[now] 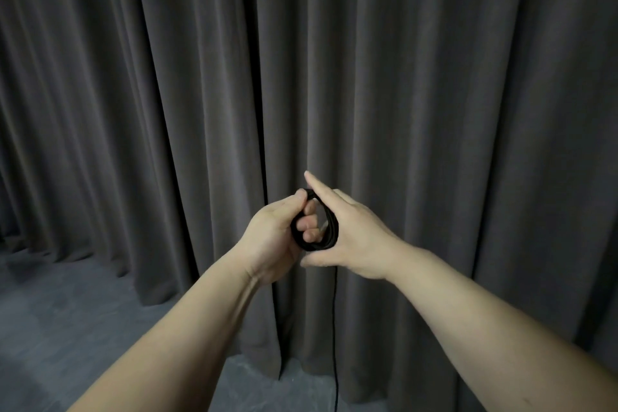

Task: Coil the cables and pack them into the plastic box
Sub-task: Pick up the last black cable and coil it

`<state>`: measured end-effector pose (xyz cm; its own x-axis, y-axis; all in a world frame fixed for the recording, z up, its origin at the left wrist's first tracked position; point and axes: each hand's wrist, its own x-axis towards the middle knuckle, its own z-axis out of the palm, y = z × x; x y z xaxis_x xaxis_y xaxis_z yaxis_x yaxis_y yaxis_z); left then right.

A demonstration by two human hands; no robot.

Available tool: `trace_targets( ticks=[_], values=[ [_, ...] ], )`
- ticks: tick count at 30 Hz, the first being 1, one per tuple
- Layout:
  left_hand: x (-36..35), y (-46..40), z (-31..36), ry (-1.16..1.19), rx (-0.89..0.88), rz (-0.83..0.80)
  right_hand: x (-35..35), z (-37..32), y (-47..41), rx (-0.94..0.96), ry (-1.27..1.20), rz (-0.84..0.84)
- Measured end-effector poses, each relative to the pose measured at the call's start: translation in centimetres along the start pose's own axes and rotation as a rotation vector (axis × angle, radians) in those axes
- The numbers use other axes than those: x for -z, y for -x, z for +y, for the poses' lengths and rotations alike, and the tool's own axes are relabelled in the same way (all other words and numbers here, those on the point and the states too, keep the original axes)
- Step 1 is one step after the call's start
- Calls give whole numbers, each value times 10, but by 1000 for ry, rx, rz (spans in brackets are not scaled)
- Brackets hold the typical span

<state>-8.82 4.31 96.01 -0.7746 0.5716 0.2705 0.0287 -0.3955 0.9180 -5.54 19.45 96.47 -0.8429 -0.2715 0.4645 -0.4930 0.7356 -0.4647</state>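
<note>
Two bare forearms enter from the lower left and lower right corners and converge just below frame centre.

Left hand [271,237]: fingers curled through a small black cable coil [329,231]; thumb lies over the top of the loops, fingertips show inside the ring. The hand grips the coil on its left side.

Right hand [354,237]: fingers extended, nearly straight. Index finger points toward upper left, lying along the outer right side of the coil and touching it. Thumb runs below the coil toward the left hand. The other fingers are hidden behind the coil; whether they hold any strand, cannot tell.

Coil: several tight loops, held in the air between the two hands, slightly below centre of frame.

Loose cable tail [334,328]: a single thin black strand hangs straight down from under the coil, runs to the bottom edge of the frame.

Behind: grey floor [67,311] across the lower left. Dark grey pleated curtain [434,77] fills the rest, top to floor.
</note>
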Motion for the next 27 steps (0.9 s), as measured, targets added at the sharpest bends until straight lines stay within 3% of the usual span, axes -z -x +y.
trace_targets(
  ticks=[7,14,18,22,27],
  values=[
    [2,2,2,-26,-28,-129,-6,3,0,0,-227,158],
    [2,8,4,-123,-46,-150,-5,-3,3,1,-288,63],
    [1,9,0,-138,-56,-118,-1,-6,3,-14,-188,-29],
    [2,8,1,-200,-58,-123,5,-10,6,1,-103,-31],
    [3,10,0,-370,-92,-162,2,-6,8,-31,-168,-36]
  ],
)
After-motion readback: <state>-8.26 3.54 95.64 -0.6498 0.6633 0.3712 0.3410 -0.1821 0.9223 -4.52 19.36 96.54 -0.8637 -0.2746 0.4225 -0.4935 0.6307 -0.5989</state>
